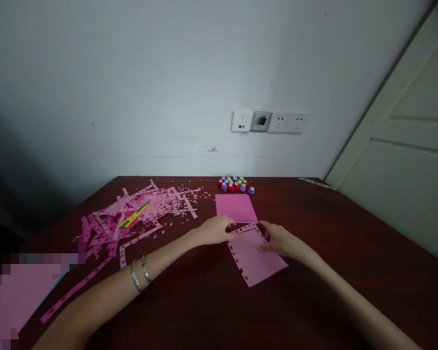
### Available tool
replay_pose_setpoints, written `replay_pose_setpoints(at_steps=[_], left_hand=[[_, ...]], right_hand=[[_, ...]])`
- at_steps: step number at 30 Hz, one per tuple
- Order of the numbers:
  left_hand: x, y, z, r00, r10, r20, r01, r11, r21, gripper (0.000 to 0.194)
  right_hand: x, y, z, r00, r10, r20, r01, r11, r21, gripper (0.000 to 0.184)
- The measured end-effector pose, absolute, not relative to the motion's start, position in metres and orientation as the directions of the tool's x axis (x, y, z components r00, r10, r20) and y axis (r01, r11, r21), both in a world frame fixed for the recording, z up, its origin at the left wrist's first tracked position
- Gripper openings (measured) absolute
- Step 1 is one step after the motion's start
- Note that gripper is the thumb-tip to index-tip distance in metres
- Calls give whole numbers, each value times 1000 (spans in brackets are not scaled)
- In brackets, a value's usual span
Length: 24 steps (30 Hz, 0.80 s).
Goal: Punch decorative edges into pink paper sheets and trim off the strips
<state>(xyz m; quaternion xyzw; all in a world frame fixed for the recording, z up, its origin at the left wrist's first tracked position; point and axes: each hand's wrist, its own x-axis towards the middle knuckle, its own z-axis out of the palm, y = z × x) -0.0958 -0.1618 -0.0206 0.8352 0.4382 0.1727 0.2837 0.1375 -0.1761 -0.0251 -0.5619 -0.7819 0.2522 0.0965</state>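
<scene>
A light pink sheet of paper (257,260) with holes punched along its left and top edges lies at an angle on the table. At its upper left corner, the bent fingers of my left hand (215,230) grip the punched border. My right hand (282,240) is curled over the upper right edge, thumb on the sheet and fingertips by the end of the punched strip (248,227). That strip looks partly separated from the sheet along the top. Just beyond both hands lies a brighter pink stack of square paper (235,207).
Pink paper scraps (160,201) are heaped on the left, with a yellow utility knife (135,215) on top. Several small coloured craft punches (235,183) stand near the wall. A ruler-like strip (317,183) lies far right. Pink sheets (25,291) lie at lower left on the dark table (190,311).
</scene>
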Motion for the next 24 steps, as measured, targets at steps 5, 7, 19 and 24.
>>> replay_pose_setpoints(at_steps=[5,7,19,24], left_hand=[[-54,-164,-30,529,847,49,771,-504,390,43],[-49,-159,-29,494,869,28,788,-461,408,42],[-78,-128,-18,625,780,-40,440,-310,843,17],[-103,-140,24,730,683,14,323,-363,874,20]], right_hand=[[135,-179,-26,-289,950,-116,874,213,-437,76],[134,-180,-24,-265,958,-111,880,193,-433,80],[134,-184,-23,-302,952,-53,810,227,-541,84],[141,-181,22,-515,850,-109,597,265,-757,64]])
